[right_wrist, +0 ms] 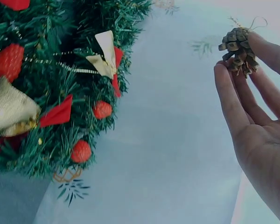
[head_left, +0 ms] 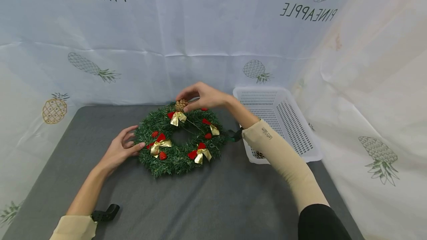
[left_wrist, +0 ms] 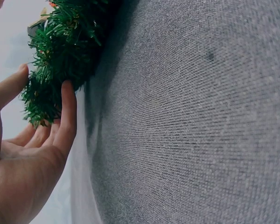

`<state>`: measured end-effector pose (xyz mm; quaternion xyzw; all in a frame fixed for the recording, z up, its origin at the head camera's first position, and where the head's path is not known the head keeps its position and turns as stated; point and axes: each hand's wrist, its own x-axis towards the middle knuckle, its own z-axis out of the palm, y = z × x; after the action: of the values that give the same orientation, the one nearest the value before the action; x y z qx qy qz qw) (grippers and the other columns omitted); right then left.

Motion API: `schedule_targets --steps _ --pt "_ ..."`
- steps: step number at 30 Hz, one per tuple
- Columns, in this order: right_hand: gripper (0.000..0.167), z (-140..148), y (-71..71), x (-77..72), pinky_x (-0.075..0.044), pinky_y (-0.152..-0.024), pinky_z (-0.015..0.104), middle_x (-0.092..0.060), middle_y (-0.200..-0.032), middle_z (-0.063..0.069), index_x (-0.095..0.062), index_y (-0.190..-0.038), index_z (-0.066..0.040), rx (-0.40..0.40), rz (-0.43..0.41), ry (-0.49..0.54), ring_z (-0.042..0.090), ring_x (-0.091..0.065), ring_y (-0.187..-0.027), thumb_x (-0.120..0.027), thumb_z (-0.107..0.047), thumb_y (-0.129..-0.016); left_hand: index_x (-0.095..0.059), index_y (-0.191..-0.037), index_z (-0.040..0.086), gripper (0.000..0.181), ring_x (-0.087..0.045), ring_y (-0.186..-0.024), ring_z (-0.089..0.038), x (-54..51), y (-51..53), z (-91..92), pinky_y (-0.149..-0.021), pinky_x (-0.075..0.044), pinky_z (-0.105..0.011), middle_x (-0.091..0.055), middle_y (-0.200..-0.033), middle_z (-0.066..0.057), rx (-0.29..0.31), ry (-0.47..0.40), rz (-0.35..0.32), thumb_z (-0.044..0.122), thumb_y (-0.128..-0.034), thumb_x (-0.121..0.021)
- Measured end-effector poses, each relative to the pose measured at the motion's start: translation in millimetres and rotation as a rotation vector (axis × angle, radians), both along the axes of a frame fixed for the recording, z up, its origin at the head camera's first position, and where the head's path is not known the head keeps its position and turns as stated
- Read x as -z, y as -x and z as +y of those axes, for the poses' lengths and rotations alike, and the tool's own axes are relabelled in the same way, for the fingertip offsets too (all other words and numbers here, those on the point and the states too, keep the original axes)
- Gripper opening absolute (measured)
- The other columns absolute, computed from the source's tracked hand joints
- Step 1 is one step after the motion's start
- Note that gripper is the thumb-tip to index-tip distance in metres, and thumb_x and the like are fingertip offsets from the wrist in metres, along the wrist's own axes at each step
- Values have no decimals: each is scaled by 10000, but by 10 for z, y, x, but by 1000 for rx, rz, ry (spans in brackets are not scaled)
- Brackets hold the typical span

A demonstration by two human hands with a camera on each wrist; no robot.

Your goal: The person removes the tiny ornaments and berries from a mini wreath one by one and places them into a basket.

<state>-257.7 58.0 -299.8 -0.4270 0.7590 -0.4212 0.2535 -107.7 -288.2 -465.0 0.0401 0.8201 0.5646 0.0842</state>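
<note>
Right hand [head_left: 207, 96]: fingertips and thumb drawn narrow, pinching one brown, scaly, rounded pinecone [head_left: 181, 105] with a fine wire loop [right_wrist: 259, 21] at its top. The pinecone lies at the fingertips, over the wreath's far edge in the head view; the right wrist view shows it apart from the greenery.

Left hand [head_left: 121, 149]: moderately wide, holding the near-left rim of one round, green, tinsel-needled wreath [head_left: 180, 166], thumb on one side, fingers on the other.

Trimmings on the wreath: four bows of gold and red fabric. One gold-and-red bow [head_left: 161, 144] sits just beside the left thumb; another [head_left: 178, 117] just below the right fingertips; two more [head_left: 201, 153] [head_left: 212, 127] lie below the right palm, toward the wearer. Textured red berries [head_left: 162, 155] are set among the needles, and a thin gold beaded string [right_wrist: 74, 69] crosses the wreath's opening.

One white, perforated plastic basket [head_left: 311, 154]: to the right of the right hand, partly hidden by its forearm; a small dark object [head_left: 259, 155] inside, too covered to identify.

Dark grey cloth surface [head_left: 150, 203]: beneath both hands.
</note>
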Motion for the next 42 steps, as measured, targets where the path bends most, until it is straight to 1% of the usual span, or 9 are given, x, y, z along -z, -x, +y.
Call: schedule_targets --steps 4,7,8,11,13,27,38,40,42 --pt "468 127 -16 -21 -552 -1194 375 -656 -1485 249 -638 -1440 84 31 -24 -1 355 -643 -1400 -752 26 -991 -153 -1750 102 878 -637 -1221 39 9 -7 3 -861 -661 -238 -206 -1744 -383 -1 5 -1 244 -1083 -707" --pt "471 236 -34 -36 -572 -1168 371 -640 -1506 250 -636 -1454 68 55 -34 -6 358 -644 -1401 -747 12 -1000 -146 -1751 100 879 -645 -1396 -321 7 -6 15 -857 -661 -238 -200 -1745 -385 2 -6 -4 227 -1084 -705" --pt "471 274 -41 -42 -579 -1160 372 -636 -1511 251 -637 -1456 63 62 -36 -5 357 -646 -1399 -748 8 -1001 -144 -1751 101 883 -638 -1410 -334 6 -3 17 -855 -660 -236 -195 -1745 -387 3 -11 -6 220 -1082 -708" --pt "467 384 -51 -46 -593 -1139 366 -628 -1522 245 -648 -1456 34 82 -40 -9 345 -653 -1392 -751 -5 -1002 -133 -1751 94 891 -362 -1530 -643 0 4 28 -848 -657 -226 -170 -1748 -396 7 -28 -15 203 -1080 -708" --pt "461 449 -54 -39 -588 -1147 365 -627 -1522 245 -651 -1452 31 89 -40 -9 338 -653 -1393 -749 -3 -1003 -127 -1752 91 899 -299 -1540 -679 -1 8 32 -844 -656 -219 -153 -1748 -402 8 -38 -22 190 -1076 -712" --pt "479 878 -150 -26 -576 -1167 369 -592 -1554 262 -625 -1466 60 134 -37 -9 378 -603 -1458 -740 11 -1003 -119 -1754 93 909 -274 -1545 -688 14 7 33 -841 -658 -223 -143 -1753 -398 5 -49 -34 176 -1073 -716" --pt "490 1244 -186 1 -587 -1149 367 -601 -1570 220 -631 -1480 14 234 -28 -34 381 -583 -1487 -752 -12 -1006 -128 -1748 82 892 -321 -1531 -671 27 -2 8 -850 -661 -226 -164 -1743 -405 6 -40 -9 198 -1080 -708" --pt "484 1301 -198 5 -583 -1153 361 -614 -1561 208 -641 -1474 5 250 -22 -41 376 -580 -1491 -758 -21 -1006 -136 -1747 80 887 -399 -1516 -625 30 -6 2 -854 -663 -231 -181 -1742 -399 4 -34 -4 211 -1081 -707" --pt "477 1360 -202 18 -574 -1164 355 -626 -1548 206 -649 -1468 3 263 -11 -43 373 -575 -1496 -763 -31 -1006 -143 -1746 84 885 -607 -1439 -420 27 -8 -3 -859 -665 -238 -195 -1741 -395 2 -27 1 220 -1081 -709"
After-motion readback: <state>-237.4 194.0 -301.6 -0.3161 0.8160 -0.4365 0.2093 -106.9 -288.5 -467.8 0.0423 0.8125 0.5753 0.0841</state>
